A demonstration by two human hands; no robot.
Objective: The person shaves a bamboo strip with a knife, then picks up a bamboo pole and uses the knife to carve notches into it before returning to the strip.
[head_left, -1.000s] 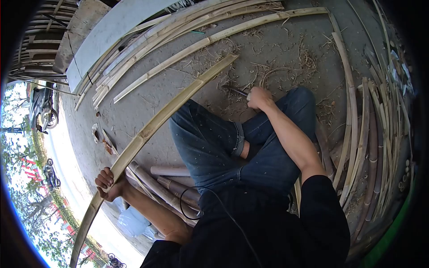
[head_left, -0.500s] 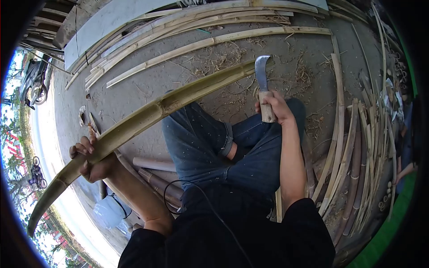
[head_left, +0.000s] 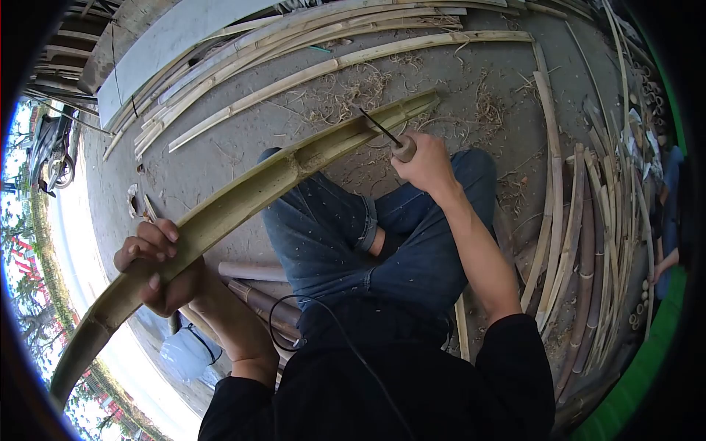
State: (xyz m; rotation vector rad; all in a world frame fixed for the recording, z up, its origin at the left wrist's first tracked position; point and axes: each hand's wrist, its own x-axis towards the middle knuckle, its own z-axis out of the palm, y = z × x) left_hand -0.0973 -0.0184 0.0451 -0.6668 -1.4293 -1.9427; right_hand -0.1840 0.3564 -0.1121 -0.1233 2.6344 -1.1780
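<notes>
A long split bamboo piece (head_left: 250, 184), greenish with its hollow side up, slants from lower left to upper centre across the view. My left hand (head_left: 158, 264) is wrapped round its lower-left part, thumb underneath and fingers over the edge. In my right hand (head_left: 426, 163) is the wooden handle of a knife (head_left: 384, 129). The blade shows nearly edge-on and points up and left, over the bamboo's far part near a node. Whether the blade touches the bamboo I cannot tell.
Long bamboo strips (head_left: 294, 72) lie on the ground ahead, with shavings (head_left: 489, 103) nearby. More strips and poles (head_left: 581, 272) are stacked at the right. A clear plastic bag (head_left: 187, 351) lies at lower left. At the right edge another person's hand (head_left: 666, 263) shows.
The knife has turned from upright to nearly edge-on and moved left to the bamboo. My left hand and the bamboo have shifted slightly right.
</notes>
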